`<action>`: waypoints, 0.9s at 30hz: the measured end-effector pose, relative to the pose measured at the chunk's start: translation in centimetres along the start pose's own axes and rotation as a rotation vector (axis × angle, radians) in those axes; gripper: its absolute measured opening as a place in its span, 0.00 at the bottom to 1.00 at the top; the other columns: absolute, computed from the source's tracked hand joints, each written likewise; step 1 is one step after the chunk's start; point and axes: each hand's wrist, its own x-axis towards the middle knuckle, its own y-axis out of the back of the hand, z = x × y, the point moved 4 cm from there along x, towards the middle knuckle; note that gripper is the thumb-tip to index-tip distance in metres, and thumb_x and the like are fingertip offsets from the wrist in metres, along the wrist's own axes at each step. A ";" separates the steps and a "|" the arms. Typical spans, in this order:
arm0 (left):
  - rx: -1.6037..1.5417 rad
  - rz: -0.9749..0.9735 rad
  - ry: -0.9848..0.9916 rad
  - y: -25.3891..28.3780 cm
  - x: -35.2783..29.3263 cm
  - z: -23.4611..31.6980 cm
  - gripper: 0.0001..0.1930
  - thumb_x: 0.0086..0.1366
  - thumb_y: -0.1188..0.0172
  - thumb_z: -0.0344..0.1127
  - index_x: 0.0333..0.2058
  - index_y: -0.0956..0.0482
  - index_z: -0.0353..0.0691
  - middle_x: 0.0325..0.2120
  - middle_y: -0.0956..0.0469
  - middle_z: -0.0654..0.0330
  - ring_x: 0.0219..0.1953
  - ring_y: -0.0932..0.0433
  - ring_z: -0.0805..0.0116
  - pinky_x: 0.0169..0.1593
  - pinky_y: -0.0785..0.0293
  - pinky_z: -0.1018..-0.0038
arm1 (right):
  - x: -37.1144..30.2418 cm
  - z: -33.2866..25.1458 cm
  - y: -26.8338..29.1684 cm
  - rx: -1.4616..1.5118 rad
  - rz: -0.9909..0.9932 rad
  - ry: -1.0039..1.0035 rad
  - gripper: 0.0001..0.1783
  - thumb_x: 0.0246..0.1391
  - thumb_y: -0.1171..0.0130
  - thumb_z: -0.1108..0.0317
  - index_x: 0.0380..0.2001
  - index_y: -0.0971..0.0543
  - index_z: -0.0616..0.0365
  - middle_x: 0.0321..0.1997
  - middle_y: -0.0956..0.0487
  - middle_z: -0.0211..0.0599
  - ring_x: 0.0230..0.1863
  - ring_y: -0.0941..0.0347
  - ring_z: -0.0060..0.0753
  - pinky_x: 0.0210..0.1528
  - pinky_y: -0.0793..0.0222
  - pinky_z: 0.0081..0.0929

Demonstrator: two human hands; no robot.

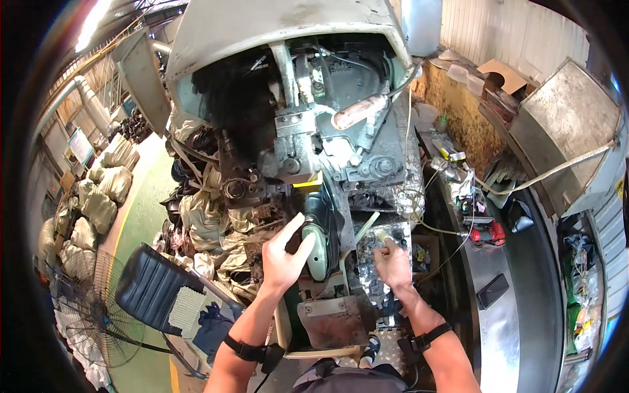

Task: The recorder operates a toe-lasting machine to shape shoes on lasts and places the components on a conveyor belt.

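A dark shoe upper (331,219) sits in the machine with a pale green last (317,254) showing at its near end. The last has a small dark hole. Beside it on the left is my left hand (283,259), with thumb and fingers apart. The thumb tip is at the last's edge; firm contact is hard to judge. My right hand (392,265) is closed in a pinch over a shiny, stained surface (373,278). Something small and pale shows at its fingertips, too small to name. A pale strip (368,226) lies just left of that hand.
The large grey machine (308,141) fills the far middle, with a wooden-handled tool (359,111) hanging on it. At right, a metal bench holds a phone (493,291) and a red power tool (488,234). Left stand a black chair (160,285), a fan (105,319) and sacks (114,180).
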 end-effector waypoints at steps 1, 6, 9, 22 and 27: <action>-0.118 -0.008 0.075 0.5 -1.0 -0.9 0.21 0.61 0.33 0.31 0.52 0.22 0.29 0.47 0.18 0.48 0.50 0.19 0.65 0.56 0.27 0.72 | -0.1 -0.1 0.1 0.018 0.014 0.021 0.19 0.55 0.41 0.66 0.49 0.22 0.63 0.30 0.17 0.52 0.33 0.17 0.51 0.38 0.23 0.40; -0.371 0.096 0.496 5.8 -8.8 -7.2 0.17 0.66 0.38 0.31 0.51 0.22 0.27 0.45 0.18 0.53 0.50 0.21 0.68 0.56 0.28 0.75 | -0.7 -1.3 0.7 -0.095 0.039 0.072 0.18 0.57 0.42 0.63 0.46 0.23 0.66 0.30 0.17 0.53 0.32 0.17 0.51 0.35 0.23 0.40; -0.327 0.213 0.697 9.4 -14.1 -11.0 0.17 0.67 0.41 0.34 0.50 0.22 0.28 0.43 0.17 0.53 0.46 0.18 0.66 0.53 0.25 0.73 | -1.5 -3.6 0.8 -0.043 -0.044 0.001 0.30 0.63 0.42 0.54 0.56 0.32 0.69 0.38 0.17 0.57 0.34 0.17 0.50 0.37 0.21 0.38; -0.742 0.148 0.566 6.1 -7.2 -11.2 0.13 0.67 0.40 0.30 0.48 0.22 0.29 0.44 0.18 0.51 0.45 0.17 0.62 0.54 0.25 0.71 | -5.2 -13.4 -9.1 -0.116 -0.064 0.210 0.65 0.41 0.24 0.52 0.65 0.53 0.82 0.67 0.45 0.73 0.71 0.49 0.64 0.73 0.52 0.40; -0.787 0.073 0.518 5.4 -4.8 -7.5 0.18 0.64 0.38 0.24 0.53 0.24 0.30 0.47 0.19 0.50 0.50 0.20 0.62 0.56 0.26 0.71 | -5.4 -14.9 -6.8 0.200 0.006 0.253 0.56 0.43 0.26 0.66 0.67 0.49 0.77 0.66 0.38 0.63 0.70 0.43 0.54 0.71 0.48 0.34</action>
